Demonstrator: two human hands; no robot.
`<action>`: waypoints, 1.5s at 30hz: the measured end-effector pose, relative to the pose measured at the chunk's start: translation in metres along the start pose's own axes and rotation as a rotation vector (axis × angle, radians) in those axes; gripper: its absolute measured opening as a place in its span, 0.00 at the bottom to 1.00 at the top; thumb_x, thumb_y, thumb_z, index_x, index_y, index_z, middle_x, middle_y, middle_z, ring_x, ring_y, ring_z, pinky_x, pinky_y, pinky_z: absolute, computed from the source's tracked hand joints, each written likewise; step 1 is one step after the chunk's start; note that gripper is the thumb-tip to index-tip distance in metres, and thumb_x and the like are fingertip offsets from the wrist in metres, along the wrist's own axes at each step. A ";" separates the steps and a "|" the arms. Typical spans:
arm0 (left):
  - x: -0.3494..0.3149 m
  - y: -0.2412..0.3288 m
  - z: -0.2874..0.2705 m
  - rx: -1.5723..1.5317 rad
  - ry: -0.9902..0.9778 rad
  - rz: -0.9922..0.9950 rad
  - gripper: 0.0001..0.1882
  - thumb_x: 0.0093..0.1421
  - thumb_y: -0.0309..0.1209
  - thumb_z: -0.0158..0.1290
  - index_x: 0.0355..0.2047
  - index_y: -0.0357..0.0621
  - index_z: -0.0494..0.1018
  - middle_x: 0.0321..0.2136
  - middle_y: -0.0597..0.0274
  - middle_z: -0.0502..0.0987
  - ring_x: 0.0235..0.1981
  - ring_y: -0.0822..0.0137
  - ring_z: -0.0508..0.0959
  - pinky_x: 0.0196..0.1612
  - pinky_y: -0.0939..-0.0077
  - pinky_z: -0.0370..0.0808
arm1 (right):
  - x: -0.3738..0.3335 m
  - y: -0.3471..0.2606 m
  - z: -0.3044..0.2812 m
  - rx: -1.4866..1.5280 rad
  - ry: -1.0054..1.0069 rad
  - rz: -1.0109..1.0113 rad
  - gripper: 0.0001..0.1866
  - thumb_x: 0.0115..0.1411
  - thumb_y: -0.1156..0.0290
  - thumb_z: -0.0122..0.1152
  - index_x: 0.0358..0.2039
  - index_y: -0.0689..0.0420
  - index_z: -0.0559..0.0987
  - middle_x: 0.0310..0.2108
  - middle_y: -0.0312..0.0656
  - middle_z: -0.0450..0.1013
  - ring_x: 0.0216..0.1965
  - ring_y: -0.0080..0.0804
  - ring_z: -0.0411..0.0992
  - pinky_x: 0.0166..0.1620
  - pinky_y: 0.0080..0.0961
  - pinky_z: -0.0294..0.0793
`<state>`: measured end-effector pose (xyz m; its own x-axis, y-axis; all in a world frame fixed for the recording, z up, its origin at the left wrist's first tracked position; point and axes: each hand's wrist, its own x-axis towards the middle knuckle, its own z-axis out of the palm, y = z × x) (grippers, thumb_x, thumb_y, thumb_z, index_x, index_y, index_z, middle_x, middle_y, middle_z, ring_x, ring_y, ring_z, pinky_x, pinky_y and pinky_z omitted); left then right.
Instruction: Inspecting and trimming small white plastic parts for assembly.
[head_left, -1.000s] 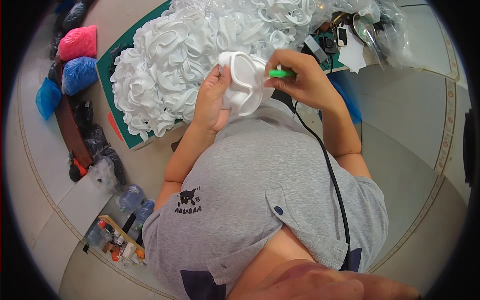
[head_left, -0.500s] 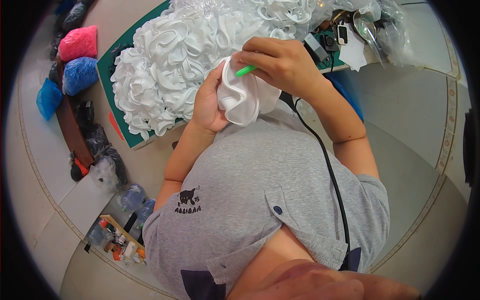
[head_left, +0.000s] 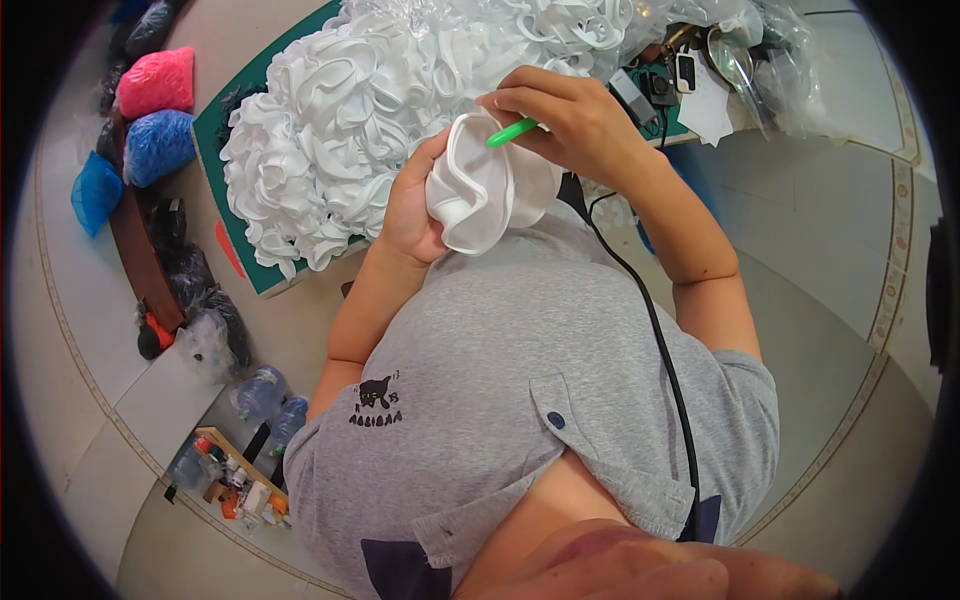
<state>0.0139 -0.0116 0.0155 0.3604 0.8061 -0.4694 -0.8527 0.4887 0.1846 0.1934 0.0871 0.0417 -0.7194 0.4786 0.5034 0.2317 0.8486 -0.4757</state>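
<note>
My left hand (head_left: pixel 408 215) is closed around one side of a soft white fabric piece (head_left: pixel 460 195) with a wavy, raised rim, held up in front of my chest. In my right hand (head_left: pixel 580 120) is a slim bright green stick-like tool (head_left: pixel 513 132). Its rounded green end points down and left over the piece; the rest of it is hidden by my fingers. The right fingertips are pinched together above the piece's upper edge, and I cannot tell whether they touch it. Behind both hands lies a large heap of similar white curled pieces (head_left: pixel 330 130).
The heap rests on a green-topped table (head_left: pixel 265 270). Clear plastic bags, small devices (head_left: pixel 640 95) and white paper (head_left: pixel 705 115) lie at its far right. A black cable (head_left: pixel 650 290) runs down my front. Pink (head_left: pixel 157 83) and blue (head_left: pixel 158 150) bags stand at the left.
My right hand has shifted slightly right with the green tool, whose end has also moved up and right. The white piece has turned a little, so its rim shows as a wider loop.
</note>
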 end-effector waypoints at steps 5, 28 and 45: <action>0.002 0.004 -0.001 -0.024 -0.021 -0.058 0.17 0.65 0.39 0.42 0.47 0.42 0.71 0.40 0.60 0.77 0.40 0.66 0.78 0.45 0.69 0.76 | 0.005 -0.005 -0.009 -0.007 -0.035 -0.104 0.18 0.43 0.75 0.65 0.38 0.57 0.78 0.32 0.36 0.71 0.28 0.31 0.74 0.28 0.24 0.74; 0.002 0.003 -0.002 -0.034 -0.037 -0.151 0.16 0.64 0.38 0.44 0.44 0.41 0.71 0.38 0.60 0.78 0.38 0.67 0.79 0.41 0.71 0.77 | 0.000 -0.004 -0.005 -0.176 -0.113 -0.325 0.18 0.45 0.71 0.59 0.40 0.57 0.78 0.32 0.35 0.70 0.30 0.26 0.73 0.27 0.22 0.74; 0.003 0.004 0.001 0.131 0.131 -0.119 0.15 0.63 0.37 0.47 0.43 0.38 0.71 0.37 0.60 0.77 0.36 0.69 0.79 0.39 0.74 0.77 | -0.007 -0.002 -0.006 -0.061 -0.069 -0.161 0.19 0.42 0.73 0.66 0.38 0.58 0.78 0.31 0.36 0.70 0.29 0.29 0.74 0.27 0.24 0.74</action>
<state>0.0116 -0.0069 0.0160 0.3958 0.6944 -0.6010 -0.7478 0.6235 0.2280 0.2018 0.0837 0.0437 -0.7930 0.3208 0.5179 0.1475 0.9259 -0.3477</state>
